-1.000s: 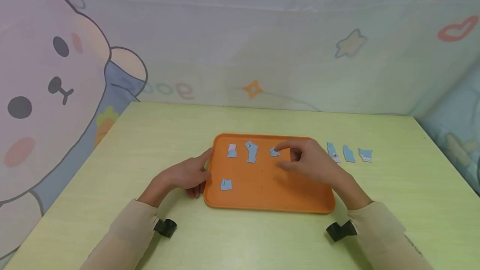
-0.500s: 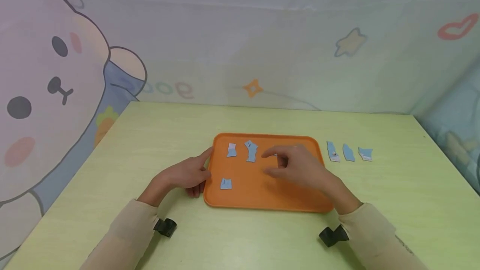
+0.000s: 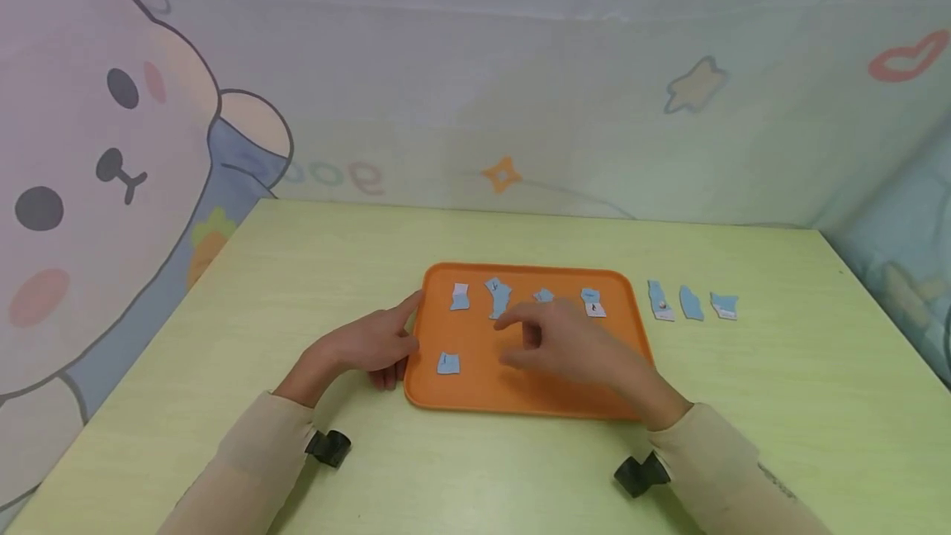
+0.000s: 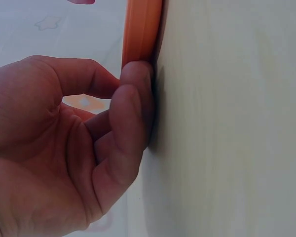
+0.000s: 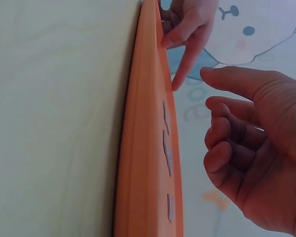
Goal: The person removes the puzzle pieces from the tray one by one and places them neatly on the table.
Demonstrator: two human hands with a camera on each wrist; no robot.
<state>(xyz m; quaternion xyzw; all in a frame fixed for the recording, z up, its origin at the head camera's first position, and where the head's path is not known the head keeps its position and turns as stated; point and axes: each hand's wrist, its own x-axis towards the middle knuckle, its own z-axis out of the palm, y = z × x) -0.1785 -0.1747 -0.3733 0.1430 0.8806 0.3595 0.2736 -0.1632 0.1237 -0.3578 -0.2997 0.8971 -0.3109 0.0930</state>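
On the table lies an orange tray (image 3: 483, 395) bearing several small cut picture pieces, mostly light blue. Along its far side are a pink-and-blue piece (image 3: 461, 297), a long piece (image 3: 498, 295), a small piece (image 3: 544, 295) and a blue-and-white piece (image 3: 593, 304). One square piece (image 3: 449, 363) lies near the left front. My left hand (image 3: 371, 343) holds the tray's left rim, its thumb and index finger on the edge and the other fingers curled against the table. Above the tray's middle hovers my right hand (image 3: 568, 341), thumb and index finger apart, nothing between them.
Right of the tray, three more pieces lie in a row on the table: a tall piece (image 3: 660, 300), a rounded piece (image 3: 691, 303) and a short piece (image 3: 724, 305). A printed cloth (image 3: 416, 64) hangs behind the table's back edge.
My right hand has moved left and slightly nearer over the tray, uncovering the blue-and-white piece at the far right. The left hand and the pieces have stayed put.
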